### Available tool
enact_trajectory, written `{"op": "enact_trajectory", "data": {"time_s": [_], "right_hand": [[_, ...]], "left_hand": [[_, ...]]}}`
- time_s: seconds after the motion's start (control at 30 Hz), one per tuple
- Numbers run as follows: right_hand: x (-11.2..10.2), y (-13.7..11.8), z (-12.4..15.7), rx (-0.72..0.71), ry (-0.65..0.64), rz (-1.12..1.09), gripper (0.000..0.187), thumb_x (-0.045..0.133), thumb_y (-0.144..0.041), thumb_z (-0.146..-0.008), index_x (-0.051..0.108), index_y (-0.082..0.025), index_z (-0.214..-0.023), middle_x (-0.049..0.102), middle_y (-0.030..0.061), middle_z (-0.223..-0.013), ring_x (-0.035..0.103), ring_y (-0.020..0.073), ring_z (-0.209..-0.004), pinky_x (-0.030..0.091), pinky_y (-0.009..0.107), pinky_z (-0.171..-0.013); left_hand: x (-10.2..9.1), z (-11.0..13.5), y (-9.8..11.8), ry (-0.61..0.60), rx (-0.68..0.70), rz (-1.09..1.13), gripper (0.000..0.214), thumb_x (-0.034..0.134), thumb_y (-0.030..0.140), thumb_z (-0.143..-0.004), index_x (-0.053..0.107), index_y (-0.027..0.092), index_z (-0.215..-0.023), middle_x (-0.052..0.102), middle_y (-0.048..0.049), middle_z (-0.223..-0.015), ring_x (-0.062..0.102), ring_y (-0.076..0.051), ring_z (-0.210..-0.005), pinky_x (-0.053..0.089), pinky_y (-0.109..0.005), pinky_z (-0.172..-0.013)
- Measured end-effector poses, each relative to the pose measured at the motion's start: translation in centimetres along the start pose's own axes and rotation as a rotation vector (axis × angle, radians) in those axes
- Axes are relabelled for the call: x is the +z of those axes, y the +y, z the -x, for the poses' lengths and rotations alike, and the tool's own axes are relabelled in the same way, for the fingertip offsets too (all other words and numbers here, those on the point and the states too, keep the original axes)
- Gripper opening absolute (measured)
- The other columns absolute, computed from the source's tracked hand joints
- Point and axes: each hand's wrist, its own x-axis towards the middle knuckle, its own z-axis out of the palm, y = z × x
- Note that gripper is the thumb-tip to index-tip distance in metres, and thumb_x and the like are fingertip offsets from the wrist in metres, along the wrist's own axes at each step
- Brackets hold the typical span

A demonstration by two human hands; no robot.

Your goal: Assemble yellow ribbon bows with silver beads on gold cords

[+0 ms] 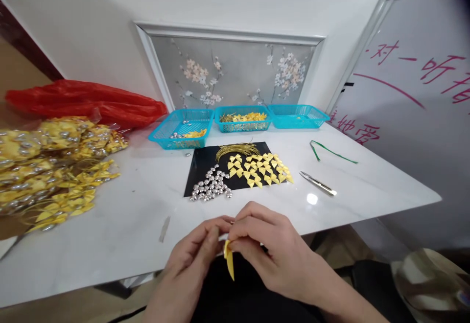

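Both hands are close together at the table's front edge. Between the thumb and fingers of my right hand (262, 242) is a yellow ribbon bow (229, 259), one tail hanging down. My left hand (198, 249) is pinched closed right beside it; a small pale bit shows at its fingertips, too hidden to name. Just beyond, on a black mat (200, 164), lie several silver bells or beads (211, 186), rows of yellow bows (259, 169) and a bundle of gold cords (237, 150).
Blue baskets (157, 139) line the wall, some with bows and silver pieces. Tweezers (317, 183) and a green tie (332, 151) lie to the right. Bagged yellow-and-silver pieces (47, 166) and a red bag (84, 100) fill the left. A tape scrap (165, 229) lies nearby.
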Motion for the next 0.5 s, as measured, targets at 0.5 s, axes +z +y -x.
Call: {"op": "enact_trajectory", "data": {"time_s": [0.5], "right_hand": [[0.4,0.7,0.8,0.078,0.189,0.089,0.019,0.05,-0.015,-0.101,0.069,-0.018,-0.105,0.065,0.0078,-0.097,0.063,0.0169,-0.08,0.054,0.029,-0.071]], "left_hand": [[-0.1,-0.2,0.1,0.055,0.041,-0.143,0.024,0.087,0.044,-0.076,0.082,0.024,-0.087,0.083,-0.0033,-0.088,0.078,-0.022,-0.083,0.064,-0.025,-0.077]]}}
